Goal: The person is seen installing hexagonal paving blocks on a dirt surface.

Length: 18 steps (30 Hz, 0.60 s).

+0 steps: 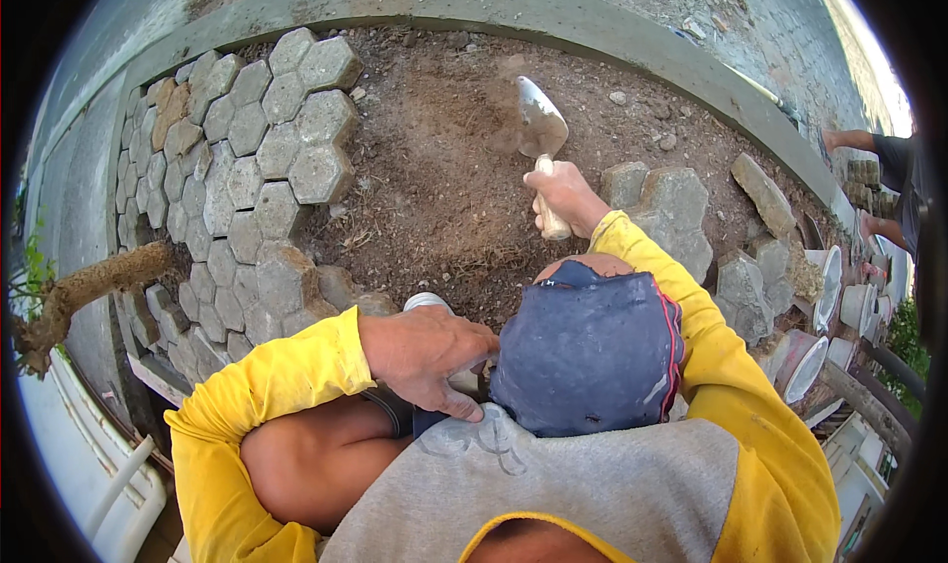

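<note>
Partly soil-smeared trowel (543, 128), silvery tapering blade (537, 109), pale handle (555, 226).

Bare soil (425, 183) lies open between laid pavers (247, 128) and trowel (542, 128), loose blocks (675, 207) obstructing the right.

Bare brown soil (425, 168) forms the ground — loose and uneven. Grey hexagonal pavers (281, 148) lie fitted closely together across its left side; on the right sit rough concrete pieces (746, 296) — with small stones (668, 141) scattered nearby.
</note>
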{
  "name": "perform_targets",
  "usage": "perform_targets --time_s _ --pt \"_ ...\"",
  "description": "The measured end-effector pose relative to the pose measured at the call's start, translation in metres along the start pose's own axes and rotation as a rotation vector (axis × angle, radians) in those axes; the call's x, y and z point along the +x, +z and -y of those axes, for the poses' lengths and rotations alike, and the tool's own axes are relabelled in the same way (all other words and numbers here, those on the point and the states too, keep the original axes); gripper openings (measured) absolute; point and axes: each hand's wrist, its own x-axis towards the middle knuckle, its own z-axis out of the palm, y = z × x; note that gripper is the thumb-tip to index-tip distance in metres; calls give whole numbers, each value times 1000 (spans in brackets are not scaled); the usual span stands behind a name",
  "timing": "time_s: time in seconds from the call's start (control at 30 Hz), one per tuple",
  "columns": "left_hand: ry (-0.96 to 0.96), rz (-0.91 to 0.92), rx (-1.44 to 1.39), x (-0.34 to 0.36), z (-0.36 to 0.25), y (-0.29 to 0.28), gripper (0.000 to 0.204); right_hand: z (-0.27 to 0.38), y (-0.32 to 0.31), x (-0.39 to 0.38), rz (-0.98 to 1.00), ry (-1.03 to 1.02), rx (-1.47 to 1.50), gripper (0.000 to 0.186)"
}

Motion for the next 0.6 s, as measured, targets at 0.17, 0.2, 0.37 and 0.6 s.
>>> perform_targets --time_s 0.17,0.2,0.37,0.6 --pt "-27 0 -115 -3 -2 5 72 5 -50 0 -355 -124 306 27" --pt "-28 45 -57 1 -3 3 73 6 -33 3 -270 -136 245 28" --pt "15 -7 57 -7 7 -1 75 0 -29 -7 -84 -32 -41 24" --pt "-53 110 38 -4 2 -1 77 -9 11 -5 133 -18 -68 24"
